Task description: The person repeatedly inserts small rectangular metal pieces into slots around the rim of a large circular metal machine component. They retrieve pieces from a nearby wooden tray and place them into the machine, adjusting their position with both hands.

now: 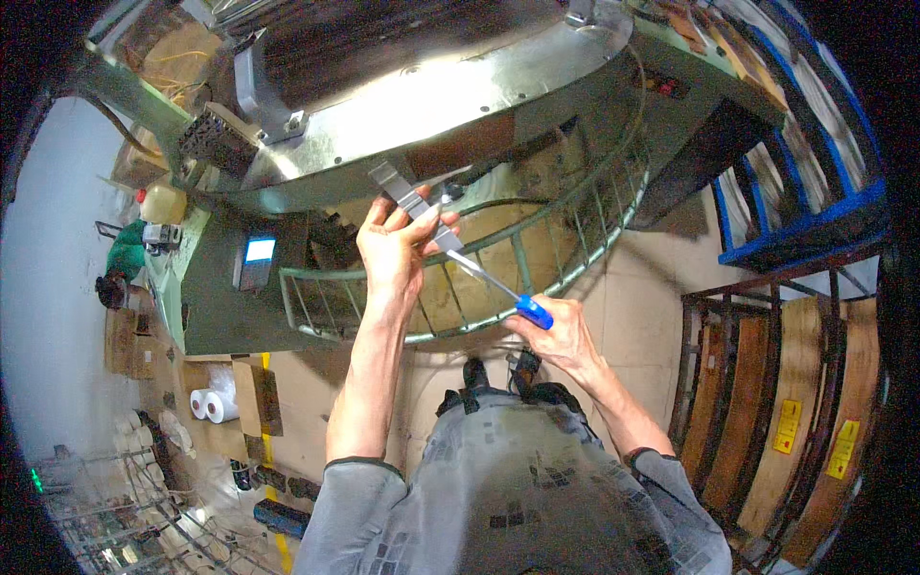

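Observation:
In front of the machine, my left hand grips a flat grey metal bar with grooves across it. The bar slants from upper left to lower right, and my fingers cover part of its middle. Closed round a blue handle, my right hand holds a hand tool with a thin straight metal shaft. That shaft's far end meets the bar's lower end; whether it is a file or a screwdriver I cannot tell.
A large round machine with a shiny metal rim and curved green railing stands ahead. Left are a lit screen, white rolls and a person. Wooden boards fill a rack at right, near blue shelving.

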{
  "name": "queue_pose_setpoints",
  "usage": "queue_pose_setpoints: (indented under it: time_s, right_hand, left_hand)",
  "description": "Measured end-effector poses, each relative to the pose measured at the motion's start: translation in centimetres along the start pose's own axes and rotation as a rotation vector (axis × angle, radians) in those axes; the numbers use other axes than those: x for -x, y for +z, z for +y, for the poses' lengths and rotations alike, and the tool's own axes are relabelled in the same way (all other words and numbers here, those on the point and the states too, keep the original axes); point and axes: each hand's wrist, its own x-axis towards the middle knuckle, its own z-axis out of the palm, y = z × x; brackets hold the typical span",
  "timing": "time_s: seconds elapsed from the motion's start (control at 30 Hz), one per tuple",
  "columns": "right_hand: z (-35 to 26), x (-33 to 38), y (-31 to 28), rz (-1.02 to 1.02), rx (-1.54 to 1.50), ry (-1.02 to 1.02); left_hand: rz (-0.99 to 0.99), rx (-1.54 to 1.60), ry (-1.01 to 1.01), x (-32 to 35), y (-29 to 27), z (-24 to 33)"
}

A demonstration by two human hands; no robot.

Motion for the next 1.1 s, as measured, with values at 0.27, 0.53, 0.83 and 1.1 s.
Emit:
queue_pose_setpoints:
  time_s: [0.27, 0.53, 0.83, 1.1]
  right_hand:
    - [17.0, -4.6, -0.1, 0.392, 0.308, -0.081]
    - [21.5, -2.7, 0.0, 0.167, 0.474, 0.33]
    - [-7.6, -14.7, -0.4, 0.006, -0.348, -0.19]
    - [-11.6, -19.7, 4.9, 0.111, -0.674, 0.041]
  left_hand:
    - [0.037, -0.089, -0.014, 1.3, 2.5, 0.2]
    - [0.08, -0.151, -0.014, 0.5, 3.7, 3.0]
    - [-0.1, -0.001, -0.02, -3.8, 4.3, 6.2]
    - [-0.223, -0.124, -0.008, -8.8, 0.9, 9.9]
